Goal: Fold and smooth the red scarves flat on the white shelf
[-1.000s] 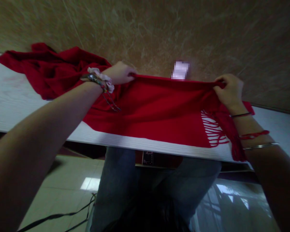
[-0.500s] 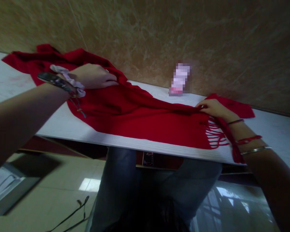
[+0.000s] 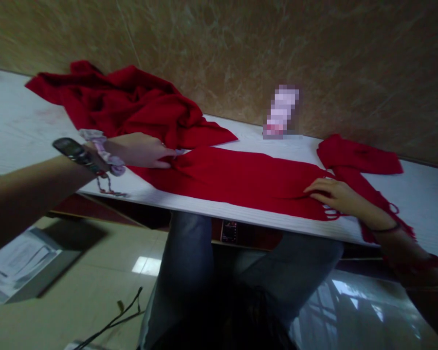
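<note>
A long red scarf (image 3: 241,177) with fringe lies lengthwise along a white tabletop (image 3: 18,121). On its left part, my left hand (image 3: 140,149) is closed, gathering the cloth between thumb and fingers. My right hand (image 3: 337,197) pinches the cloth near the fringed end, where a crease runs to the fingertips. Behind my left hand, a loose heap of red cloth (image 3: 131,99) rests against the wall. Another red piece (image 3: 361,155) lies folded past my right hand, and a fringed strip passes beneath that wrist.
A blurred pink and white item (image 3: 281,112) stands at the wall behind the scarf. Below the table edge, a phone (image 3: 228,231) with a lit screen lies above my knees. On the floor to the left are a white box (image 3: 22,262) and dark cords (image 3: 120,318).
My left hand has moved down toward the front edge, drawing the scarf flatter and apart from the heap. The right hand has shifted from the scarf's far edge nearer the front. The view has shifted slightly.
</note>
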`<action>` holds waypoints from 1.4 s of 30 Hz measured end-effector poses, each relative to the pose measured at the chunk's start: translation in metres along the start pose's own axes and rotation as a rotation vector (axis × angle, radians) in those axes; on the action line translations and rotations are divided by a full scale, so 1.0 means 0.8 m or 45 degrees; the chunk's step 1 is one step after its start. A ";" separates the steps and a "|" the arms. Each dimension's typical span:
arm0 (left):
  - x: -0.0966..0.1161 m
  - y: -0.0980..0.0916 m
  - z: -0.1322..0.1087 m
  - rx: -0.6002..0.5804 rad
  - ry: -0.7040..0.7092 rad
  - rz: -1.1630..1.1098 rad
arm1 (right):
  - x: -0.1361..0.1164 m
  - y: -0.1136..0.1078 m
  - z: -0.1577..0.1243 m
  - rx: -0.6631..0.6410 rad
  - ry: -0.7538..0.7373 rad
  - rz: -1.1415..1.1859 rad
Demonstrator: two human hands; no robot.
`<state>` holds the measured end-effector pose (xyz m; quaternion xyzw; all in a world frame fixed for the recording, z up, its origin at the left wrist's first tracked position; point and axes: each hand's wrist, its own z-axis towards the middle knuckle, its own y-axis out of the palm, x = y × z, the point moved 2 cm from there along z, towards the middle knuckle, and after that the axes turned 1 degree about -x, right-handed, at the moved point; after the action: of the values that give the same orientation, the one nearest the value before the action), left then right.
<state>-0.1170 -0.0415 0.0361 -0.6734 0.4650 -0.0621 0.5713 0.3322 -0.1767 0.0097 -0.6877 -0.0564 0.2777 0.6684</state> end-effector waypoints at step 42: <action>0.063 -0.010 0.047 0.810 0.388 -0.606 | 0.017 0.007 0.015 0.533 -0.128 -0.351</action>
<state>-0.0614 -0.0507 0.0077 -0.5355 0.3332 -0.4314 0.6450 0.3363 -0.1604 0.0006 -0.5055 -0.1240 0.2232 0.8242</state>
